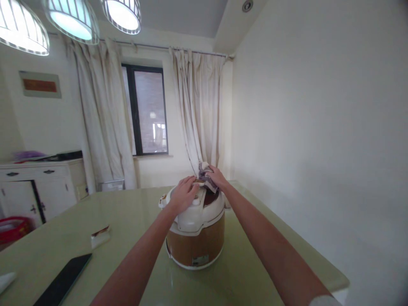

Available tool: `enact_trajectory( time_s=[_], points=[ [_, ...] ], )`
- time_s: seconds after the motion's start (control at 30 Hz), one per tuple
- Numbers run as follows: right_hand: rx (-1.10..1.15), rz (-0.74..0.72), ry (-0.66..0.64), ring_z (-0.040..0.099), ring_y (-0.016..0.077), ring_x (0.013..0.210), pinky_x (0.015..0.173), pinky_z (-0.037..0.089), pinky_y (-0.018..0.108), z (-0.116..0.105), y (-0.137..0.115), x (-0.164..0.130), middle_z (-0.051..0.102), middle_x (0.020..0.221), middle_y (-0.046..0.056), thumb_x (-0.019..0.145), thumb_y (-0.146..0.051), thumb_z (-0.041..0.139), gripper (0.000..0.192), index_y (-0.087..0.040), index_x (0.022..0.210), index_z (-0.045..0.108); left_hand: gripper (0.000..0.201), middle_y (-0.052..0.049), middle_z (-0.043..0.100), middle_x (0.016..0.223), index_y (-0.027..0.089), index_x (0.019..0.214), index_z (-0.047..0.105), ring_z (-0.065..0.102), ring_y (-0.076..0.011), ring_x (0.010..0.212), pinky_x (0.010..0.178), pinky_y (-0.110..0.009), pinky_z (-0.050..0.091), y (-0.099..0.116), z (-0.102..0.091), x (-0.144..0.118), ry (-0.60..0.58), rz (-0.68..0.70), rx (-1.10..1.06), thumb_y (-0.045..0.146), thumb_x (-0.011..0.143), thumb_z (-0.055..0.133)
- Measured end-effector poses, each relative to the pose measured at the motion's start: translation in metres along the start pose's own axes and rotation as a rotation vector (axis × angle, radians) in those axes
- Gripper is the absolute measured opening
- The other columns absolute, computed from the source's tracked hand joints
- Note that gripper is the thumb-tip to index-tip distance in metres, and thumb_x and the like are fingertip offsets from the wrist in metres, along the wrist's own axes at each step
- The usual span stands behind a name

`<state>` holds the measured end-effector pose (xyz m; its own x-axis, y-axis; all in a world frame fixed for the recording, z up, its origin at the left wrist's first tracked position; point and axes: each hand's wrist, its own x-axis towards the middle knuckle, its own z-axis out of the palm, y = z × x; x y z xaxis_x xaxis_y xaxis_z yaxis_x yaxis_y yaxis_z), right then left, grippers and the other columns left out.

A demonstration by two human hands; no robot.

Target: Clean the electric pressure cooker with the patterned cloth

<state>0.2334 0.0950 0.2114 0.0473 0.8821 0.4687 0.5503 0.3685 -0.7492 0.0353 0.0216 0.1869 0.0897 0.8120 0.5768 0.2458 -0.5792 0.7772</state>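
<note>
A rice cooker (196, 242) with a white lid and a brown body stands upright on the pale green table (255, 259). My left hand (185, 193) lies on the left part of the lid, its fingers stretched over the top. On the far right side of the lid, my right hand (216, 177) is closed around a grey and white cloth (204, 171), which touches the lid beside a dark panel. The undersides of both hands' fingers are partly hidden.
A dark phone (65, 278) and a small white and brown piece (100, 236) lie on the table's left side. At the left edge is a white object (6, 280). Beyond stand a white cabinet (54, 187) and a red basin (14, 229). A wall (318, 148) runs along the right.
</note>
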Motion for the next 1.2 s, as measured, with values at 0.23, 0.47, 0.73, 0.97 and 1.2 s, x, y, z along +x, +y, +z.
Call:
enact_trajectory(
  time_s=[0.23, 0.47, 0.73, 0.97, 1.2],
  points=[
    [-0.096, -0.17, -0.105, 0.071, 0.0265, 0.103, 0.098, 0.052, 0.036, -0.044, -0.007, -0.06, 0.08, 0.105, 0.003, 0.081, -0.024, 0.068, 0.038, -0.022, 0.118, 0.079, 0.016, -0.009, 0.075, 0.128, 0.026, 0.097, 0.076, 0.056, -0.0314, 0.139, 0.131, -0.047, 0.025, 0.001, 0.003, 0.001, 0.02, 0.047, 0.009, 0.028, 0.083, 0.071],
    [-0.537, -0.238, -0.077, 0.066, 0.0328, 0.11, 0.097, 0.049, 0.038, -0.042, -0.038, -0.12, 0.073, 0.121, 0.016, 0.078, -0.061, 0.08, 0.063, -0.018, 0.124, 0.072, 0.012, -0.011, 0.076, 0.117, 0.025, 0.086, 0.074, 0.058, -0.0302, 0.135, 0.131, -0.046, 0.025, 0.006, 0.002, 0.003, -0.041, 0.069, -0.041, 0.02, 0.087, 0.063],
    [-0.322, 0.041, -0.151, 0.072, 0.0275, 0.101, 0.088, 0.053, 0.034, -0.024, -0.017, -0.034, 0.079, 0.108, 0.008, 0.086, -0.039, 0.074, 0.035, -0.018, 0.113, 0.076, 0.033, -0.011, 0.07, 0.14, 0.021, 0.118, 0.075, 0.055, -0.0278, 0.142, 0.129, -0.046, 0.03, -0.004, 0.001, 0.002, -0.061, 0.139, 0.317, 0.029, 0.095, 0.054],
    [-0.329, 0.008, -0.028, 0.069, 0.0299, 0.116, 0.096, 0.051, 0.037, -0.019, -0.01, -0.052, 0.077, 0.122, 0.009, 0.091, -0.047, 0.068, 0.043, -0.023, 0.126, 0.073, 0.047, -0.015, 0.067, 0.144, 0.013, 0.13, 0.071, 0.056, -0.0261, 0.141, 0.126, -0.045, 0.037, -0.007, 0.002, 0.006, -0.077, 0.187, 0.503, 0.028, 0.101, 0.036],
    [-0.303, -0.338, 0.121, 0.066, 0.0278, 0.107, 0.096, 0.049, 0.037, -0.014, -0.026, -0.16, 0.074, 0.114, 0.01, 0.082, -0.04, 0.075, 0.038, -0.023, 0.117, 0.073, 0.049, -0.012, 0.073, 0.135, 0.018, 0.124, 0.072, 0.063, -0.0233, 0.133, 0.12, -0.041, 0.044, -0.006, 0.0, 0.005, -0.075, 0.187, 0.502, 0.033, 0.105, 0.029]
  ],
)
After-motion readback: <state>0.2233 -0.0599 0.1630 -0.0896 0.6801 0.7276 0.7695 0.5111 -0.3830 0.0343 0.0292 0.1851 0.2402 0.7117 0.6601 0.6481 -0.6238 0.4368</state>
